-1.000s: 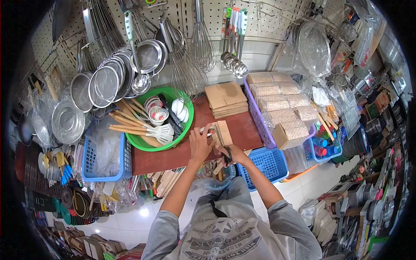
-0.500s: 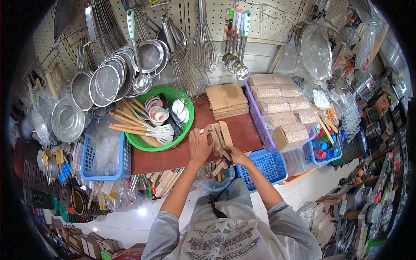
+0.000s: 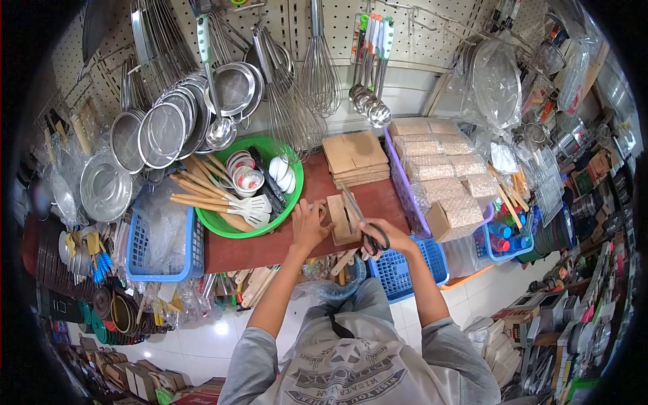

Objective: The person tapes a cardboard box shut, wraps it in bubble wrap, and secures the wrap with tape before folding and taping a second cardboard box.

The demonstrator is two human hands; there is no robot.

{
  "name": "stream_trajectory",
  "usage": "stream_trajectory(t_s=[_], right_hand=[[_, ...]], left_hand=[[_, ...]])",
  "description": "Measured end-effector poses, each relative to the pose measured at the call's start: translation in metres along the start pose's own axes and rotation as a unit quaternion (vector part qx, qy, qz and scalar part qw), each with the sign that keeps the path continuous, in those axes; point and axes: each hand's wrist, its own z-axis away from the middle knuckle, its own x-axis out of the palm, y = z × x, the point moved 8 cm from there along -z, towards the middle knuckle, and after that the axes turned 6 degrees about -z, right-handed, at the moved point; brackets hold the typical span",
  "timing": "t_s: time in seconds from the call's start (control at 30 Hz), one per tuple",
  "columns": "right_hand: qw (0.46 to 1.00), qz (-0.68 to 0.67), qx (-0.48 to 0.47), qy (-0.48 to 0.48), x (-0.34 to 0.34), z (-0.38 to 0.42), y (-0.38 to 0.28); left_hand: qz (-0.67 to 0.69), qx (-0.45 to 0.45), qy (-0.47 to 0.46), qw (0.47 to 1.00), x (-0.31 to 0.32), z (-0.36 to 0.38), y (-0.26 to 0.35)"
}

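Note:
A small brown cardboard box [image 3: 343, 231] with a dark slit down its top lies on the red-brown table in front of me. My right hand [image 3: 386, 236] grips scissors [image 3: 375, 237] by their black handles. Their blades point up and away, above the box's right side. My left hand [image 3: 310, 226] rests beside the box's left edge with curved fingers spread apart. Its thumb is close to the cardboard; whether it touches is hard to see. Behind the box sits a stack of flat brown cardboard pieces [image 3: 356, 154].
A green basin [image 3: 297, 187] with spatulas and bowls stands left. To the right, a purple basket [image 3: 399, 177] holds several bubble-wrapped boxes [image 3: 453, 212]. Blue baskets [image 3: 410, 265] sit below the table's front edge. Whisks [image 3: 320, 74], strainers [image 3: 162, 135] and ladles [image 3: 376, 111] hang above.
The scissors have swung away from the box's middle toward the right, along with my right hand. My left hand has loosened at the box's left side, and the box sits slightly lower in view.

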Motion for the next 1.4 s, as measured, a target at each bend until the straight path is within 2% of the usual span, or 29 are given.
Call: stream_trajectory(t_s=[0.13,0.17,0.27,0.37,0.47,0.77,0.83,0.93,1.07,1.17,1.27,1.37,1.4], right_hand=[[0.989,0.079,0.036,0.119,-0.038,-0.014,0.009],[0.979,0.101,0.074,0.16,-0.051,-0.013,0.018],[0.921,0.31,0.117,0.207,-0.075,-0.02,0.025],[0.848,0.459,0.103,0.244,-0.089,-0.033,0.042],[0.831,0.486,0.145,0.23,-0.09,-0.043,0.058],[0.806,0.509,0.09,0.289,-0.091,-0.062,0.087],[0.815,0.504,0.098,0.269,-0.092,-0.066,0.095],[0.824,0.497,0.106,0.25,-0.089,-0.064,0.094],[0.83,0.497,0.082,0.238,-0.085,-0.059,0.091],[0.826,0.505,0.029,0.248,-0.086,-0.059,0.098],[0.809,0.51,0.045,0.289,-0.081,-0.052,0.078],[0.878,0.329,-0.037,0.345,-0.083,-0.05,0.054],[0.902,0.268,-0.061,0.333,-0.083,-0.057,0.059]], left_hand=[[0.029,-0.026,-0.069,0.997,0.019,-0.007,-0.012],[0.037,-0.038,-0.092,0.994,0.025,-0.009,-0.016],[0.064,-0.067,-0.16,0.983,0.048,-0.014,-0.034],[0.103,-0.094,-0.221,0.965,0.067,-0.017,-0.049],[0.153,-0.127,-0.271,0.942,0.075,-0.015,-0.055],[0.162,-0.145,-0.361,0.907,0.075,-0.014,-0.052],[0.141,-0.146,-0.364,0.909,0.075,-0.013,-0.052],[0.113,-0.128,-0.345,0.923,0.079,-0.016,-0.055],[0.147,-0.1,-0.264,0.948,0.066,-0.019,-0.046],[0.161,-0.066,-0.223,0.959,0.054,-0.02,-0.034],[0.135,-0.026,-0.207,0.969,0.045,-0.02,-0.024],[0.104,-0.011,-0.207,0.973,0.042,-0.018,-0.017],[0.106,-0.013,-0.205,0.973,0.041,-0.018,-0.016]])
